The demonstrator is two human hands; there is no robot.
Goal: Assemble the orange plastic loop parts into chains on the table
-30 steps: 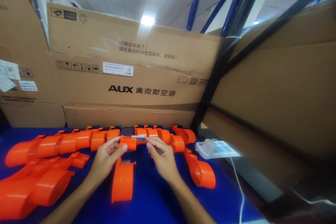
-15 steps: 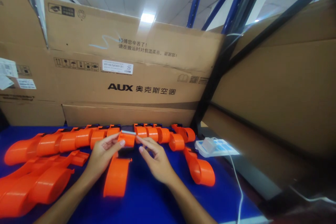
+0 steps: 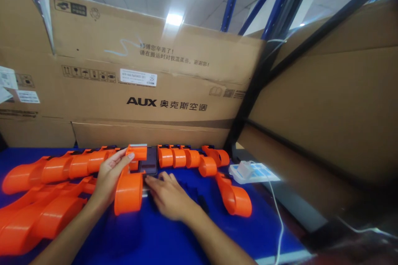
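Observation:
My left hand (image 3: 113,172) pinches the upper end of an orange plastic piece (image 3: 128,192), which has a silver strip (image 3: 138,145) along its top and a wide curved band hanging below. My right hand (image 3: 171,194) is low over the blue tabletop, just right of that band. Its fingers are bent and drawn together; the fingertips and thumb are partly hidden, so what they hold cannot be made out. A small silver edge shows by its fingertips. Behind both hands lies a dark flat rectangular object (image 3: 149,160).
Similar orange pieces stand in a row (image 3: 166,157) along the back and in a pile (image 3: 59,217) at left; one curled piece (image 3: 238,201) lies at right. Small dark parts (image 3: 194,192) sit beyond my right hand. A power strip (image 3: 253,172) with a white cable and cardboard panels (image 3: 174,78) border the table.
My left hand has shifted left and slightly up with the orange piece. My right hand has left the piece's side and dropped to the tabletop, leaving more of the dark flat object visible.

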